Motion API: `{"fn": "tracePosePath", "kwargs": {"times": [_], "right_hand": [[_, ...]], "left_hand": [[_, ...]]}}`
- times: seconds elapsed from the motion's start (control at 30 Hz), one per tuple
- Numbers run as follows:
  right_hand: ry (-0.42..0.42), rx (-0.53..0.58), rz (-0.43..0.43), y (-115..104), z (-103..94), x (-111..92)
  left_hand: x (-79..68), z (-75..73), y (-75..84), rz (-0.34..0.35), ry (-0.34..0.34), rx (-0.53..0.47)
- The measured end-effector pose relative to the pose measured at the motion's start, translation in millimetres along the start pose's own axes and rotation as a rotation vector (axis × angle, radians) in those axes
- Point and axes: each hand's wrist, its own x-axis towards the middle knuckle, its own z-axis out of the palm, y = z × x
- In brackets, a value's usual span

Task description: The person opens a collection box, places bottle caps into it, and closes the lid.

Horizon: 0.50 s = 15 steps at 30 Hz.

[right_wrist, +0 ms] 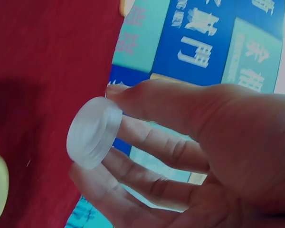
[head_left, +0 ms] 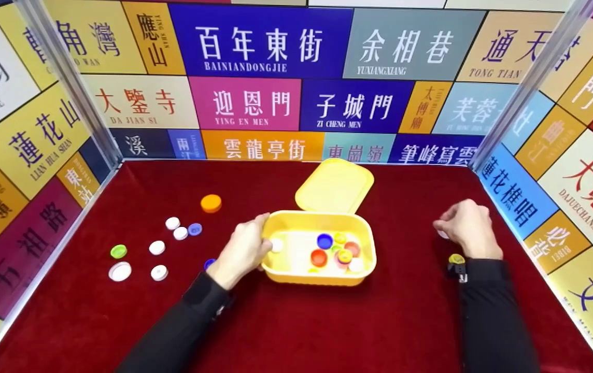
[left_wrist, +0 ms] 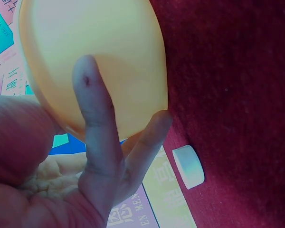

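Observation:
My left hand (head_left: 242,251) grips the left end of a yellow plastic box (head_left: 317,280). In the left wrist view, fingers lie against the outer wall of the box (left_wrist: 128,61). Inside the box are several bottle caps, among them a blue cap (head_left: 325,241), a red cap (head_left: 319,257) and a white cap (head_left: 276,245). Over at the right, my right hand (head_left: 470,228) pinches a translucent white bottle cap (right_wrist: 92,135) between thumb and fingertips. Just below that hand is a yellow cap (head_left: 456,258), partly hidden by the wrist gear.
Behind the box lies its yellow lid (head_left: 335,186). Loose caps are scattered on the red cloth at left: an orange cap (head_left: 211,203), a green cap (head_left: 118,252), a large white cap (head_left: 120,271) and several others. Printed panels (head_left: 244,103) wall in the back and sides.

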Motion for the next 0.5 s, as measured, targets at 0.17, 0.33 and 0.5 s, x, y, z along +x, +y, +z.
{"fn": "tracePosePath", "kwargs": {"times": [0.17, 0.33, 0.5], "right_hand": [[0.048, 0.007, -0.109, -30, 10.3, -3], [0.048, 0.032, -0.204, -67, 19.0, -13], [0.058, 0.063, -0.288, -98, 27.0, -24]], "left_hand": [[0.4, 0.4, -0.4, -0.001, -0.003, -0.008], [0.3, 0.4, 0.0, -0.012, -0.010, -0.021], [0.6, 0.7, 0.1, 0.002, 0.000, -0.014]]}}
